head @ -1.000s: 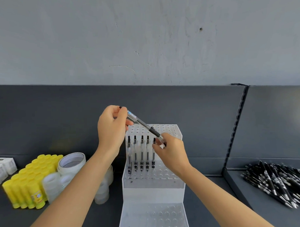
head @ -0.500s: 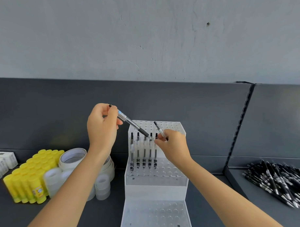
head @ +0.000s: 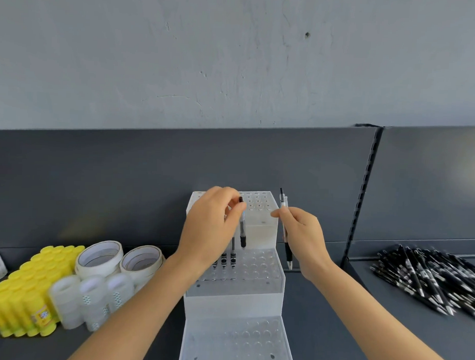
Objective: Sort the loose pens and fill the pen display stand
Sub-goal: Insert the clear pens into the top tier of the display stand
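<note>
Fingers of the left hand [head: 210, 232] pinch a pen [head: 242, 228], now swung upright over the stand [head: 254, 293] mid-frame, about to slot in. Right hand [head: 304, 241] grips a spare pen [head: 285, 230]; loose pile [head: 429, 275] sits right.

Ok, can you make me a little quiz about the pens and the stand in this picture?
1. True or false: the left hand holds a pen upright over the middle tier of the white display stand.
2. Where is the pile of loose black pens? A) left of the stand B) right of the stand C) inside the stand
3. Fill in: the right hand holds a pen with its tip pointing ____.

Key: 1 true; 2 B; 3 down.
</note>
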Demonstrator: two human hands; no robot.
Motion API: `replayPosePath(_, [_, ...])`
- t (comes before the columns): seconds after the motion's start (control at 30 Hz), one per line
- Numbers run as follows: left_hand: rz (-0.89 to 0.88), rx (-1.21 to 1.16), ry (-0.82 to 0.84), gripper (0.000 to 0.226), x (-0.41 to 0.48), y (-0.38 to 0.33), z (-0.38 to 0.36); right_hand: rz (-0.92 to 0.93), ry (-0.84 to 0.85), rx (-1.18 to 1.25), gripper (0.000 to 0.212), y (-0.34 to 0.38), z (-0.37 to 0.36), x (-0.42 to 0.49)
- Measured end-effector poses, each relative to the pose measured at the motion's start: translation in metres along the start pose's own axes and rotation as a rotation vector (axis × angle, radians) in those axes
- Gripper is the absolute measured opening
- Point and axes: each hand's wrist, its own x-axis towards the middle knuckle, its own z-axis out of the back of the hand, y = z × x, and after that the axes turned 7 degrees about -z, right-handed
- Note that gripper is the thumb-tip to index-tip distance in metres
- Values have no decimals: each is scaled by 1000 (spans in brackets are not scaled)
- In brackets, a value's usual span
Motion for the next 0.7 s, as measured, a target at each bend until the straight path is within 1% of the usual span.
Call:
replayPosePath(0.17, [50,121,26,13,1,7,-13,-44,-19,24,27,-4,6,1])
replayPosePath(0.3, [97,207,91,19,2,9,-18,22,-26,77,32,-10,6,6])
replayPosePath(0.33, [98,239,115,21,3,9,-20,36,-26,94,30,-10,6,6])
replayPosePath(0.43, [81,376,194,27,9,6,-26,73,-28,130,13,-9,3,5])
replayPosePath(0.5, [64,452,234,27,14,3,-30,82,-36,169,10,-9,2,5])
replayPosePath(0.6, [32,484,257,22,18,2,-36,87,-38,177,8,-12,1,5])
replayPosePath(0.7, [38,478,242,21,17,4,-37,121,-23,128,4,-15,-1,6])
